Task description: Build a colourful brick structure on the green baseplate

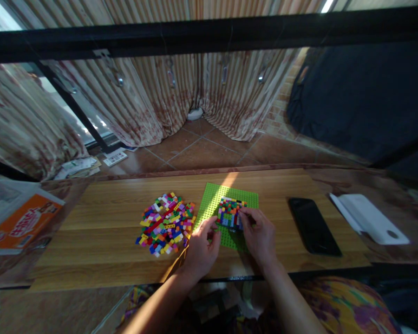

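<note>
A flat build of many-coloured toy building bricks [229, 214] sits on a green studded baseplate [207, 199] in the middle of the table. At the build's right edge, the fingertips of my right hand [260, 234] are closed on the bricks; a single small piece between them cannot be made out. My left hand [202, 247] is by the lower left of the build, over the plate's left edge. Its thumb and forefinger are curved with a gap between them, and no brick shows there. To its left lies a loose pile of mixed small bricks [165, 225].
A black phone [314, 226] lies on the wooden table [101, 232], right of the plate. Beyond the right end is a white plastic object [372, 218]. An orange-and-white package [24, 218] lies at the left. A dark bar [195, 39] crosses before striped curtains [146, 102].
</note>
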A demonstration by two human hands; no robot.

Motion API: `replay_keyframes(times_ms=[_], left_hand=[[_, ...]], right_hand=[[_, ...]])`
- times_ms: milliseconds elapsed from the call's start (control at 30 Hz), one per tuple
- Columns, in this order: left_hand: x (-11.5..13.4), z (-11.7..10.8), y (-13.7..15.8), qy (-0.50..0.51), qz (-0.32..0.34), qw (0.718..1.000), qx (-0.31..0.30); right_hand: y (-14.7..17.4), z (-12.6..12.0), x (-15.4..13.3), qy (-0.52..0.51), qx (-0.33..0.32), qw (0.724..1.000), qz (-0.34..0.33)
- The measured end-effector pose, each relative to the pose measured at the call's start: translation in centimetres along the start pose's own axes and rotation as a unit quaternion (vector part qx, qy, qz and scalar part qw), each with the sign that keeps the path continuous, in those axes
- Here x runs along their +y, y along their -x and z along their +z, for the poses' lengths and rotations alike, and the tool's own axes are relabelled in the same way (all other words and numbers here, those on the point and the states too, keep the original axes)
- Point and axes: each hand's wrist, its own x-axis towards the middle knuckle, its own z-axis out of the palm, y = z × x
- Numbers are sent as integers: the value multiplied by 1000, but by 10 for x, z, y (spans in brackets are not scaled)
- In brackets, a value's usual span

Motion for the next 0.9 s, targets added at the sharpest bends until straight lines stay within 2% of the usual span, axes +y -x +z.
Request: replay_keyframes(times_ms=[267,900], left_hand=[[-2,0,0,-9,-5,1000,-7],[-1,0,-1,-15,4,1000,-6]], right_hand=[[-1,-4,-2,6,-15,1000,-19],[0,-1,-3,6,-16,1000,-3]])
